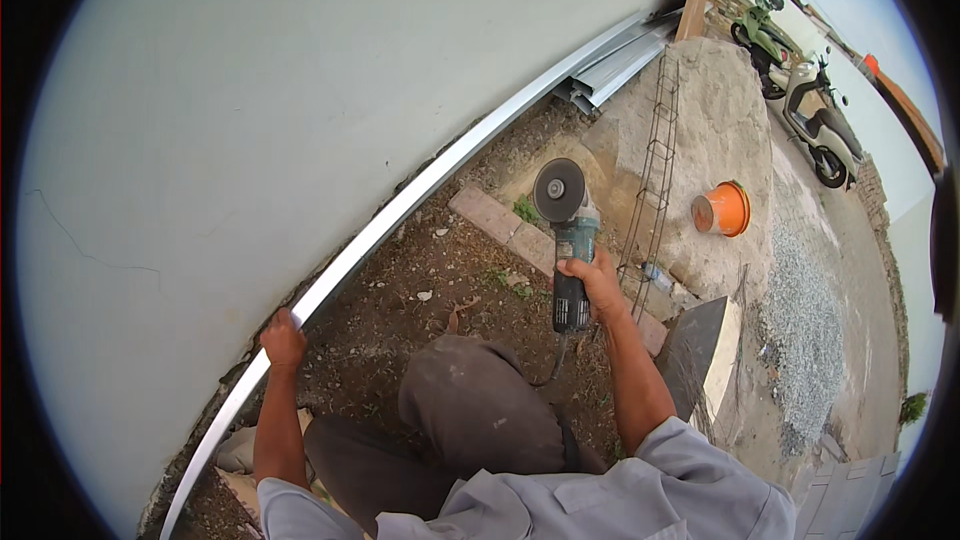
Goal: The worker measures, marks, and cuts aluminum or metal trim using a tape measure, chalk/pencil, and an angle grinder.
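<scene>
My right hand (598,282) grips the body of a teal and black angle grinder (570,240), its grey disc raised above the bare soil and touching nothing. My left hand (283,338) rests on a long shiny metal rail (400,212) that runs along the foot of a pale plastered wall (300,110). The fingers curl over the rail's edge. My bent knee in dark trousers (470,405) sits between the two arms.
A row of paving bricks (500,222) crosses the soil. Behind it a rebar cage (655,175) lies on a sand heap (710,140) with an overturned orange bucket (722,209). More metal profiles (610,65) are stacked by the wall. Two scooters (815,110) stand far right, gravel (800,330) below.
</scene>
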Demonstrator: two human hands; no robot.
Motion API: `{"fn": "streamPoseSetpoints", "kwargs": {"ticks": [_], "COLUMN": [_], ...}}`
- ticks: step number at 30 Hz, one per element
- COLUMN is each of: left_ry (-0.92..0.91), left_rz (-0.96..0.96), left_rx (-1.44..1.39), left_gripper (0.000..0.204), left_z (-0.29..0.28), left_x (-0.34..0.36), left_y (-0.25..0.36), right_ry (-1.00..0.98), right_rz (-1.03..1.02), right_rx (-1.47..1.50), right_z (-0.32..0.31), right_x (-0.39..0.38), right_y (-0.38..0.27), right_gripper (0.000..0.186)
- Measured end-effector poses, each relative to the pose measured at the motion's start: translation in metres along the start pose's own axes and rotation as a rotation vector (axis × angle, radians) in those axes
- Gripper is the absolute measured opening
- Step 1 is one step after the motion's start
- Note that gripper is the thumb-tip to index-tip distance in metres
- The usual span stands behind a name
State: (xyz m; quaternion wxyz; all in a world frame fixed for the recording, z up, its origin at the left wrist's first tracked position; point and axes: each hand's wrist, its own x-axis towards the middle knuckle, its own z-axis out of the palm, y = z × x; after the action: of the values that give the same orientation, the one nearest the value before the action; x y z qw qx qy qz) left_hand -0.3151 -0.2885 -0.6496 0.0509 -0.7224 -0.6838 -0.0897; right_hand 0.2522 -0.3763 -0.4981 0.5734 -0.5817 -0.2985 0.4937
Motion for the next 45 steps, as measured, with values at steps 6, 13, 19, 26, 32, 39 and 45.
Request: {"fn": "streamPoseSetpoints", "kwargs": {"ticks": [6,13,19,26,32,39,45], "left_ry": [0.150,-0.052,-0.540,-0.812,-0.627,-0.628,-0.695], "left_rz": [0.050,0.082,-0.030,-0.151,-0.001,-0.046,-0.006], "left_rx": [-0.079,-0.118,-0.243,-0.474,-0.449,-0.416,-0.393], "left_gripper": [0.045,0.067,0.080,0.083,0.077,0.070,0.073], "left_z": [0.034,-0.006,-0.036,-0.070,-0.080,-0.088,-0.064], "left_x": [-0.048,-0.040,-0.002,0.031,0.035,0.040,0.054], "left_y": [0.018,0.053,0.036,0.027,0.033,0.058,0.062], "right_ry": [0.012,-0.107,-0.307,-0.520,-0.485,-0.469,-0.493], "right_rz": [0.042,0.109,0.027,-0.084,-0.122,-0.212,-0.059], "right_rx": [-0.083,-0.223,-0.322,-0.491,-0.454,-0.448,-0.515], "right_z": [0.007,0.023,0.066,0.095,0.102,0.092,0.079], "right_x": [0.009,0.020,0.024,0.031,0.027,0.034,0.045], "right_y": [0.010,0.024,0.053,0.073,0.067,0.075,0.062], "right_gripper": [0.045,0.046,0.054,0.062,0.063,0.065,0.067]}}
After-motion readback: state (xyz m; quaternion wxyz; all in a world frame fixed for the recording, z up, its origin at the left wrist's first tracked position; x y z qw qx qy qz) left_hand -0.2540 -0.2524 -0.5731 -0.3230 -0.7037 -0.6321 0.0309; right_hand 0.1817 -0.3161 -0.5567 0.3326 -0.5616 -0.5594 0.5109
